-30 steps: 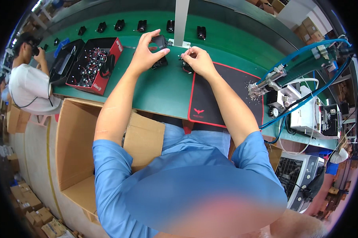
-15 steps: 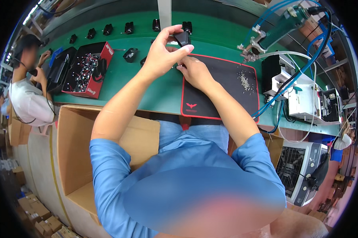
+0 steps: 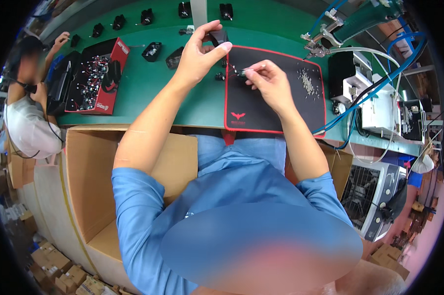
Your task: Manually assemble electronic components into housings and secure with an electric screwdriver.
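My left hand is raised over the far left corner of the black mat, its fingers closed on a black plastic housing. Lower and to the right, over the mat, my right hand pinches a small wired part between thumb and fingertips. Thin wires run from this part up toward the housing; where they end is hidden. A small dark round part lies by the mat's left edge. Small pale pieces are scattered on the mat's right side.
A red box of wired parts stands left, with a co-worker beyond it. Black open shells sit nearer; several black units line the back. Right are a green tool, blue hoses and a white machine. A cardboard box stands below.
My right hand has moved right and toward me, away from the left hand, with the wired part showing in its fingers. The left hand still holds the housing. The co-worker's hand has risen.
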Demonstrator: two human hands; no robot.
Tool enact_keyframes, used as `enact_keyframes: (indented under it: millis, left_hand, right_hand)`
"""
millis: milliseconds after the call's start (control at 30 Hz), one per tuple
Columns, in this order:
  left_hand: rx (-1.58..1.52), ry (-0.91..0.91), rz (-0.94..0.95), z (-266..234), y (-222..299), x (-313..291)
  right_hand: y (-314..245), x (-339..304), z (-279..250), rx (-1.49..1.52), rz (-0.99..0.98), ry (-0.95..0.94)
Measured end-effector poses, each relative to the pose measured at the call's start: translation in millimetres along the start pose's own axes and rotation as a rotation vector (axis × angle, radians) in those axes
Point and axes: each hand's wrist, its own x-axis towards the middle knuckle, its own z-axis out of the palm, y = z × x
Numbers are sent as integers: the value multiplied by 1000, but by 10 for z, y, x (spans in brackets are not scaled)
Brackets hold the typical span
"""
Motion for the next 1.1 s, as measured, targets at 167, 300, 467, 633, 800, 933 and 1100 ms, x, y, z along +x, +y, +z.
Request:
enact_keyframes:
  millis: [167,300,467,633,800,933,1100]
  left_hand:
    - [417,-277,154,197,141,-201]
    - [458,-573,278,385,129,-375]
    - [484,-657,249,545,72,-568]
    - [540,-593,174,642,61,-588]
    - [641,-576,259,661,-81,-687]
    - [690,-667,313,717,-41,-711]
    - [636,-653,362,737,-91,-772]
  right_hand:
    - [-10,-570,-221,-638,-247,334]
    - [205,-714,-418,-964,-433,223]
    - [-50,-952,-465,-741,-117,129]
    - [89,-987,-567,-850,-185,251]
    - [180,-894,-610,-918,-291,303]
    - [127,-946,-657,-960,-208,371]
    - [103,-1034,-688,-949,-228,411]
